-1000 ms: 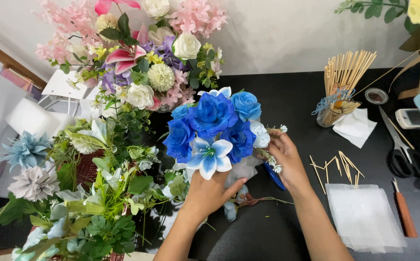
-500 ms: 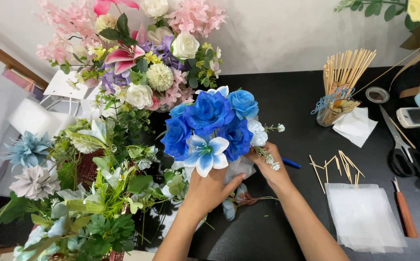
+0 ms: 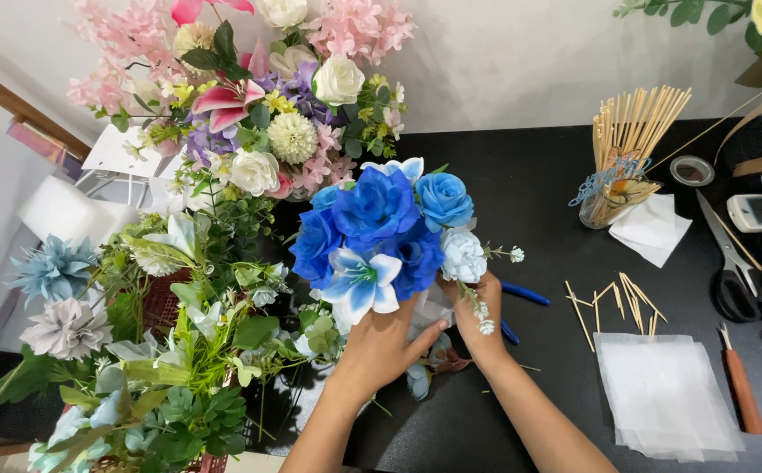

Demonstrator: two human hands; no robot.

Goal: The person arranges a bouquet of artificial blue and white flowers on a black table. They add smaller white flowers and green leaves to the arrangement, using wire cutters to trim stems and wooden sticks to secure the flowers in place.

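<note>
Holding a blue bouquet above the black desk, both hands close around its base: left hand curls from below with fingers wrapped on the stems, right hand pinches the side beside a small white sprig. Stems are hidden behind the palms, so how firm the grip is can't be judged well.

Risks: the head looks top-heavy, so a loose wrap could let blooms splay or one rose slip out. The sprig hangs at the edge and may snag. The green and white arrangement just to the left is close enough to catch leaves if the bunch tilts.

Materials: petals look like fabric, matte and layered; rounded roses, one star-shaped lily with a pale centre. Thin sticks lie scattered near sheer white sheets; scissors well apart.
</note>
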